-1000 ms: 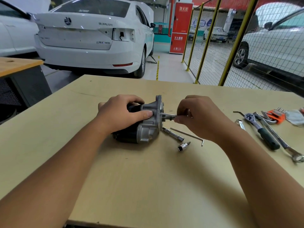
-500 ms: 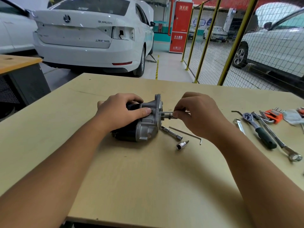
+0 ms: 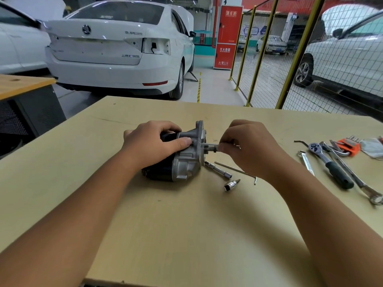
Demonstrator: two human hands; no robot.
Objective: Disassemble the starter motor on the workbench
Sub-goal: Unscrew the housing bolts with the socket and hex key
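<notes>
Gripping from the 9 o'clock side: left hand [image 3: 153, 145] curled over the starter motor [image 3: 178, 158], thumb laid along the silver housing, fingers wrapped over the black body. Lying on its side near the centre of the worktop [image 3: 186, 235], flange facing 3 o'clock. Projecting from that flange, a short tool [image 3: 210, 146], pinched at its outer end by the thumb and fingers of the right hand [image 3: 248, 146] (grip curled tight round the shank). At about 4 o'clock from the motor, lying loose on the wood: an extension bar [image 3: 218, 169], a small socket [image 3: 231, 184], a thin hex key [image 3: 236, 169]. Farther toward 3 o'clock, well apart: a ratchet [image 3: 329, 162] with black handle, a combination wrench [image 3: 356, 179], an orange hex-key set [image 3: 348, 145].
</notes>
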